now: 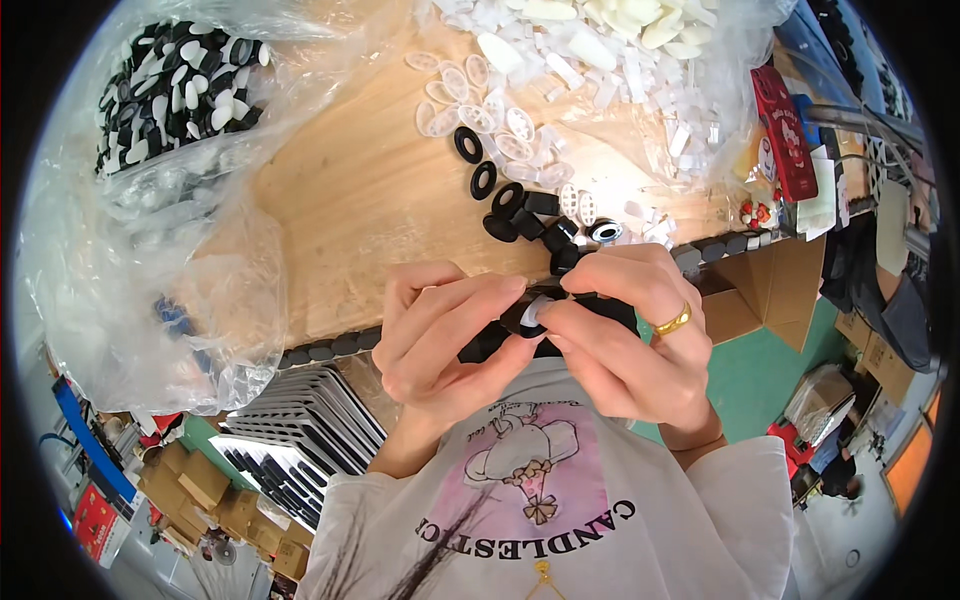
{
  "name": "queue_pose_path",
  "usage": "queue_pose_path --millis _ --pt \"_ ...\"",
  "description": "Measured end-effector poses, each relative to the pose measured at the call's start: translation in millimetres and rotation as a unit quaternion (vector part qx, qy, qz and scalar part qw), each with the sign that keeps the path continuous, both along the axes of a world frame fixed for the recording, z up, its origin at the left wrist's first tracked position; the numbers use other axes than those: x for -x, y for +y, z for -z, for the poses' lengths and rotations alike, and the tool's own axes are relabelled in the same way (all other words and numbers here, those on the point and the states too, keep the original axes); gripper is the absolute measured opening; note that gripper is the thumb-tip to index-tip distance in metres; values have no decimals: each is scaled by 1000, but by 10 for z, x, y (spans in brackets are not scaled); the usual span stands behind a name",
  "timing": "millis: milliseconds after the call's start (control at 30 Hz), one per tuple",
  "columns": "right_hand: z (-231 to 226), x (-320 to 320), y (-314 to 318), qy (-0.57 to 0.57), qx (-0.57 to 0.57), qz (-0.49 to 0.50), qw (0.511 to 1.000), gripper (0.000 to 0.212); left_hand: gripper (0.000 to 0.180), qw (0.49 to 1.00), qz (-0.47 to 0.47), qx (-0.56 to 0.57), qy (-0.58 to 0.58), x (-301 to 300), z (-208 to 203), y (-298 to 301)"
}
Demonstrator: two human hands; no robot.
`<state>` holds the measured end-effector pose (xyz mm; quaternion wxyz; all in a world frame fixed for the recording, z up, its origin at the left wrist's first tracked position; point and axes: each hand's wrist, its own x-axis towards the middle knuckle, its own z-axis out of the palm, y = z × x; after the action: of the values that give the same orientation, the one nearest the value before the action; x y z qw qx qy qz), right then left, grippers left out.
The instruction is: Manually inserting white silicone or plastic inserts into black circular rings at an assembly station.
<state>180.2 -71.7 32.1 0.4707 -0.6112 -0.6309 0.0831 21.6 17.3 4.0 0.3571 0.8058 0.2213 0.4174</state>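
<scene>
Both hands meet near the table's front edge, around a small black oval part with a white insert (533, 314). My left hand (435, 335) pinches it from the left side with closed fingers. From the right, the thumb and fingertips of my right hand (635, 335), which wears a gold ring, press on the white piece. Fingertips partly hide the part. Just beyond the hands lie black oval rings (483, 181), small black blocks (541, 204) and a ring with a pale centre (605, 231). Slotted white ovals (586, 207) and clear oval pieces (478, 119) lie farther back.
A plastic bag of black and white ovals (185, 90) covers the table's left. White and clear pieces (600, 60) are heaped on plastic at the back. A red box (785, 130) stands right. Stacked panels (300, 430) and an open carton (765, 290) are below table level.
</scene>
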Motion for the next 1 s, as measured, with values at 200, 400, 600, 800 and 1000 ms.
queue_pose_path --millis 200,400,600,800,1000 --pt "-16 -21 3 16 29 -28 999 28 33 999 -4 30 23 29 2 -5" --pt "333 -413 271 210 145 37 966 14 40 989 -21 144 -10 86 99 -29" --pt "658 -487 777 -141 153 -11 978 11 36 987 2 157 14 129 40 -40" --pt "739 -507 781 -226 145 15 963 14 38 953 -11 297 -56 112 57 -98" --pt "536 -559 573 -139 106 36 984 14 37 967 -6 254 -26 155 110 -33"
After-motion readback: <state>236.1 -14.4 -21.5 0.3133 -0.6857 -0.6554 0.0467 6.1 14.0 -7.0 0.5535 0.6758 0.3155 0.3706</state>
